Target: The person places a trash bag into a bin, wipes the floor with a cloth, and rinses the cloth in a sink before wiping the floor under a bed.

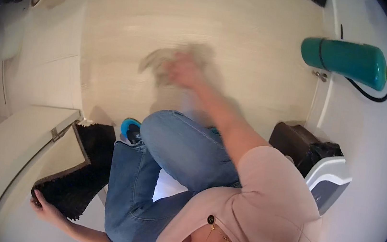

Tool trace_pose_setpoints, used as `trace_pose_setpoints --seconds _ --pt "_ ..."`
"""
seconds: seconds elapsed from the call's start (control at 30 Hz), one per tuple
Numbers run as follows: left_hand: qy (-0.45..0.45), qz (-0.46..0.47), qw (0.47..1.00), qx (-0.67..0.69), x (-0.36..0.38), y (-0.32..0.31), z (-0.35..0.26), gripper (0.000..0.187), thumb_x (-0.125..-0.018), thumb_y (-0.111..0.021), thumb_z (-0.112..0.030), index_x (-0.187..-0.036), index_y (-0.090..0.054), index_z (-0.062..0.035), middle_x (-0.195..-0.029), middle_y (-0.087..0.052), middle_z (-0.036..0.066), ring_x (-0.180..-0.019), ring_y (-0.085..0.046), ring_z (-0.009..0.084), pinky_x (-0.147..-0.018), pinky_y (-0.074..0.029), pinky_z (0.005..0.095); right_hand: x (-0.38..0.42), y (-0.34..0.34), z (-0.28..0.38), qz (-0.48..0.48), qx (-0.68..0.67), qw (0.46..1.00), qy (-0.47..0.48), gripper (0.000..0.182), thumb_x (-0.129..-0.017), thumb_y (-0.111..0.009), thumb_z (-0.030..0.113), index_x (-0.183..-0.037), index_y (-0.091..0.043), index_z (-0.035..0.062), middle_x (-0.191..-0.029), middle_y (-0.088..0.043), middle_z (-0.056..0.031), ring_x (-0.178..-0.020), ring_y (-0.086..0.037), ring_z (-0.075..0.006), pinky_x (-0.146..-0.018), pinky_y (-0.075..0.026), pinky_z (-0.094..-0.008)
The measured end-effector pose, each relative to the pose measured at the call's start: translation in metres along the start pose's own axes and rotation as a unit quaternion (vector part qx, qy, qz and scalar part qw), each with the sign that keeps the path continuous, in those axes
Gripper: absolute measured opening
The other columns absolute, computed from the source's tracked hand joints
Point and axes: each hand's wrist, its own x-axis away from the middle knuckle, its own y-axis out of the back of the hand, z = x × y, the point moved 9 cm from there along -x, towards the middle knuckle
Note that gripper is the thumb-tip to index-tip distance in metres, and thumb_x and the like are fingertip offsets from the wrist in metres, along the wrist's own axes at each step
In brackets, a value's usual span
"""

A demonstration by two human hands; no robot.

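Observation:
My right hand (184,71), smeared by motion, is out over the pale floor (264,57) with a light greyish cloth (155,61) bunched under it. Blur hides the separate fingers. At the lower left, my left hand (45,208) is closed on the edge of a dark shaggy mat (93,169). Its edge is lifted and folded back, so the light underside (66,156) shows beside a white cabinet door (22,141).
A green cylinder (348,61) with a black hose is by the right wall. Below it stand a dark bin (292,140) with a black bag and a white and grey scale-like object (328,183). My bent knees in jeans (183,146) and a blue-edged shoe (130,129) are close by.

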Motion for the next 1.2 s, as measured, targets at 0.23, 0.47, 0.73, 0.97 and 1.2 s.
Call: trace_pose_setpoints --seconds 0.23,0.47,0.73,0.97,1.2 --pt "0.055 0.031 0.998 -0.02 0.004 -0.004 -0.012 0.059 -0.091 -0.049 -0.046 -0.117 -0.053 0.0067 -0.115 -0.057 0.021 -0.103 -0.054 0.0288 -0.09 -0.04 0.0369 0.335 0.085 -0.253 -0.048 0.097 0.791 -0.602 0.076 -0.089 -0.033 0.057 -0.14 -0.026 0.0016 -0.148 -0.02 -0.0154 -0.127 -0.031 -0.0385 -0.106 -0.016 -0.0538" --pt "0.036 0.095 0.993 -0.058 0.0 -0.005 -0.025 0.059 -0.091 -0.049 -0.046 -0.121 -0.049 0.0054 -0.119 -0.054 0.02 -0.104 -0.054 0.0281 -0.091 -0.04 0.036 0.217 -0.009 -0.058 0.082 0.129 0.879 -0.451 0.067 -0.084 -0.047 0.039 -0.141 -0.028 0.0095 -0.147 -0.021 -0.0167 -0.124 -0.031 -0.0454 -0.101 -0.027 -0.0548" --pt "0.008 0.022 0.998 0.065 -0.031 0.063 -0.06 0.053 -0.091 -0.051 -0.043 -0.118 -0.05 0.0027 -0.116 -0.054 0.017 -0.101 -0.053 0.0224 -0.088 -0.042 0.0335 0.198 0.097 -0.149 -0.01 0.028 0.902 -0.431 0.066 -0.083 -0.05 0.051 -0.14 -0.034 0.0202 -0.145 -0.031 -0.0092 -0.134 -0.02 -0.0386 -0.109 -0.009 -0.0516" --pt "-0.178 0.144 0.959 0.165 -0.087 0.038 -0.198 0.034 -0.093 -0.049 -0.02 -0.121 -0.053 0.0001 -0.123 -0.053 0.011 -0.112 -0.049 0.0177 -0.097 -0.036 0.0294 0.265 0.066 -0.25 0.084 -0.019 0.774 -0.628 0.086 -0.084 -0.027 0.069 -0.146 -0.002 0.0157 -0.152 0.01 -0.0117 -0.137 -0.006 -0.042 -0.108 -0.007 -0.0543" --pt "-0.143 0.071 0.857 0.49 -0.204 0.014 -0.289 0.026 -0.093 -0.041 -0.004 -0.116 -0.049 0.0052 -0.102 -0.06 0.017 -0.093 -0.061 0.0244 -0.081 -0.052 0.0352 0.264 0.058 -0.25 0.095 -0.016 0.776 -0.624 0.085 -0.083 -0.026 0.071 -0.146 0.001 0.0218 -0.152 0.012 -0.0099 -0.135 -0.008 -0.0482 -0.108 -0.005 -0.0558"
